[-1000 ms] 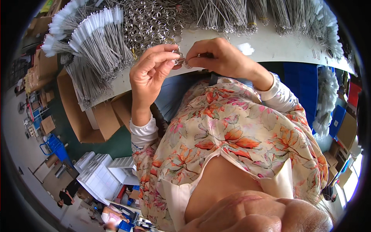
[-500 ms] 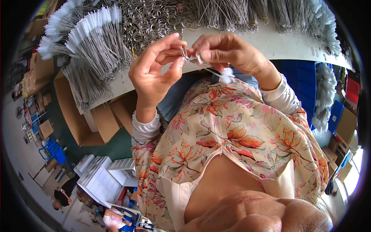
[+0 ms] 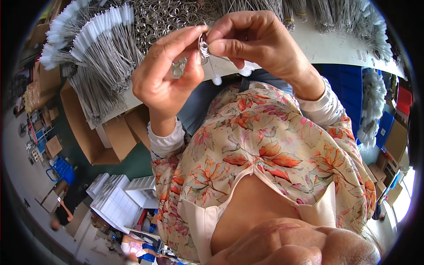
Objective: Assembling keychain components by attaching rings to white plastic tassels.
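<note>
A small metal ring (image 3: 203, 45) is pinched between the fingertips of the left hand (image 3: 165, 75) and right hand (image 3: 256, 42), raised above the desk (image 3: 335, 46) heaped with wire brushes (image 3: 95, 53)

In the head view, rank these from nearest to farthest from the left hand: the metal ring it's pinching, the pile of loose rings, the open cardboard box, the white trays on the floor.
From the left hand:
1. Metal ring, pinched at its fingertips.
2. Pile of loose rings, on the table just above.
3. Open cardboard box, lower left beside the table.
4. White trays, on the floor below.
</note>
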Demonstrator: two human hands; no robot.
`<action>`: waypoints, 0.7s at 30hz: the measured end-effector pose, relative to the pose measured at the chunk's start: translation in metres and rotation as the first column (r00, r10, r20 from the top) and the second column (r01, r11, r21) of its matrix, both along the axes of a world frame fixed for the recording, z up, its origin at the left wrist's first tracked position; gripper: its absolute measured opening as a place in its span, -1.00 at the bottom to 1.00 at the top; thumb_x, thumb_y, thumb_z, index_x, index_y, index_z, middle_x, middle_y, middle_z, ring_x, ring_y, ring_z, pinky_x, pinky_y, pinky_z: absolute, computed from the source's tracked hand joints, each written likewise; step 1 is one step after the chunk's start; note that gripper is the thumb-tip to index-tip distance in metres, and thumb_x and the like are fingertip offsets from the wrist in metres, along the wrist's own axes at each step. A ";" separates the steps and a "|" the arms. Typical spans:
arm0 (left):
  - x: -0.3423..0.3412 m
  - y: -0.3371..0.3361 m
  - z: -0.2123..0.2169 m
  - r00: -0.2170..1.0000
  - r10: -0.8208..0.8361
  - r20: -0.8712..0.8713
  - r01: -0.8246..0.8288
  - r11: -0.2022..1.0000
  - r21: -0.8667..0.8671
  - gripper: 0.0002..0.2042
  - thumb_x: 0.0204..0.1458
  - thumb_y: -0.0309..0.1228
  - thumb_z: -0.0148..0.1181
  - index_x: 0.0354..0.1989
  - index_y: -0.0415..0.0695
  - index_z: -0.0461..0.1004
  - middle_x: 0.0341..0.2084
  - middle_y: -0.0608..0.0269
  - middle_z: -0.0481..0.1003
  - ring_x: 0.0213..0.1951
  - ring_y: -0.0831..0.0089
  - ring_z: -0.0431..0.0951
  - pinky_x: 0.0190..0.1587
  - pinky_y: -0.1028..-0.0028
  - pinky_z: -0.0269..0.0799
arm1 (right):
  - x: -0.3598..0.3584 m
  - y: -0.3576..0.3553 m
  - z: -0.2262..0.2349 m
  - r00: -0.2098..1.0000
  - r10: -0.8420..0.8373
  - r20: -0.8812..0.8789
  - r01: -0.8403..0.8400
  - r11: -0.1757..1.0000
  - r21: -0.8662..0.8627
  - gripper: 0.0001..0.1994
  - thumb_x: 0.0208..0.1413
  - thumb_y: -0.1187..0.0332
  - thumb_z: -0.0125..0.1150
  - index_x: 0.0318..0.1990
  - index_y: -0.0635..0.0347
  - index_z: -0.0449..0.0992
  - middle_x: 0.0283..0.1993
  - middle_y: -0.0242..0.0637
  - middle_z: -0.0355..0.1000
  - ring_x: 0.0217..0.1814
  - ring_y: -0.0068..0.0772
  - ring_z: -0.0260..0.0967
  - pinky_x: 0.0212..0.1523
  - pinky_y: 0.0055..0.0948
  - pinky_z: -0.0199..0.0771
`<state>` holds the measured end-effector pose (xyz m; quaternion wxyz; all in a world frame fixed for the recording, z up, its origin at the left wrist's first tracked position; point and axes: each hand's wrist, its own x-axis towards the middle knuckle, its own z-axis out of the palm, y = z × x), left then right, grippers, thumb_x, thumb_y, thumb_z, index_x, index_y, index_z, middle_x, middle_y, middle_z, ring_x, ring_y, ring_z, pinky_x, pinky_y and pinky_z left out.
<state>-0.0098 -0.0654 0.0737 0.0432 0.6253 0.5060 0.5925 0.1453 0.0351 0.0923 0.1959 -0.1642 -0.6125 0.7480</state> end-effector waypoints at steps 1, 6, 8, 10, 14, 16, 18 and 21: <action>-0.002 0.001 0.002 0.999 -0.046 0.009 0.047 0.999 -0.022 -0.72 -0.19 -0.68 0.18 -0.21 -0.35 0.48 -0.31 0.05 0.52 -0.35 0.41 0.58 -0.32 0.55 0.54 | 0.000 0.000 0.000 1.000 0.000 0.007 0.000 0.998 0.069 -0.86 0.05 0.39 0.19 -0.30 0.27 0.50 -0.46 -0.47 0.39 -0.56 -0.77 0.18 -0.57 -0.73 0.21; -0.005 -0.003 0.017 0.939 -0.160 0.305 0.237 0.942 -0.236 -0.80 -0.09 -0.61 0.19 -0.23 -0.34 0.48 -0.30 0.14 0.48 -0.34 0.52 0.51 -0.27 0.61 0.45 | 0.001 -0.002 -0.007 0.999 -0.039 -0.027 0.042 0.990 0.133 -0.84 0.05 0.34 0.20 -0.32 0.25 0.52 -0.55 -0.53 0.35 -0.57 -0.77 0.19 -0.56 -0.71 0.20; -0.013 -0.002 0.016 0.983 -0.138 0.123 0.168 0.945 -0.280 -0.82 -0.07 -0.59 0.19 -0.25 -0.34 0.47 -0.35 0.20 0.47 -0.38 0.54 0.48 -0.32 0.61 0.43 | 0.003 -0.001 -0.009 0.999 -0.036 0.006 0.036 0.995 0.091 -0.85 0.05 0.36 0.20 -0.30 0.26 0.50 -0.51 -0.51 0.38 -0.54 -0.76 0.21 -0.54 -0.70 0.24; -0.013 -0.003 0.012 0.996 -0.084 -0.021 0.072 0.944 -0.323 -0.88 0.02 -0.51 0.15 -0.33 -0.33 0.44 -0.46 0.33 0.41 -0.49 0.61 0.39 -0.45 0.62 0.34 | 0.000 -0.001 -0.010 1.000 -0.015 -0.015 0.015 1.000 0.020 -0.86 0.05 0.37 0.19 -0.30 0.26 0.50 -0.51 -0.51 0.38 -0.54 -0.76 0.21 -0.53 -0.70 0.24; -0.006 -0.014 -0.005 0.555 -0.105 0.825 0.431 0.885 -0.178 -0.89 0.11 -0.48 0.04 -0.30 -0.26 0.44 -0.51 0.33 0.41 -0.59 0.68 0.29 -0.55 0.67 0.21 | -0.001 -0.005 -0.016 0.999 0.034 -0.018 -0.033 0.998 0.049 -0.85 0.09 0.40 0.15 -0.23 0.29 0.46 -0.52 -0.52 0.31 -0.54 -0.79 0.15 -0.57 -0.74 0.15; -0.002 -0.018 0.000 0.552 -0.068 0.831 0.434 0.874 -0.217 -0.89 0.11 -0.49 0.03 -0.29 -0.27 0.44 -0.50 0.33 0.42 -0.60 0.69 0.28 -0.55 0.67 0.21 | -0.001 -0.004 -0.016 0.999 0.047 -0.017 -0.046 0.997 0.059 -0.84 0.09 0.40 0.14 -0.23 0.29 0.46 -0.53 -0.53 0.30 -0.55 -0.79 0.14 -0.57 -0.74 0.13; 0.003 -0.020 0.011 0.716 0.002 0.698 0.364 0.852 -0.376 -0.89 0.11 -0.51 0.01 -0.28 -0.27 0.44 -0.51 0.31 0.44 -0.62 0.70 0.27 -0.58 0.69 0.21 | -0.002 -0.002 -0.017 0.998 0.057 -0.019 -0.056 0.996 0.071 -0.84 0.09 0.39 0.14 -0.23 0.28 0.46 -0.54 -0.54 0.29 -0.56 -0.79 0.14 -0.58 -0.74 0.12; 0.003 -0.032 0.012 0.988 0.056 0.144 0.029 0.850 -0.526 -0.89 0.11 -0.51 0.02 -0.27 -0.28 0.43 -0.53 0.29 0.44 -0.65 0.71 0.25 -0.62 0.69 0.19 | -0.005 -0.004 -0.020 0.998 0.064 -0.017 -0.062 0.995 0.075 -0.86 0.09 0.40 0.14 -0.24 0.28 0.46 -0.54 -0.53 0.30 -0.56 -0.78 0.15 -0.58 -0.74 0.13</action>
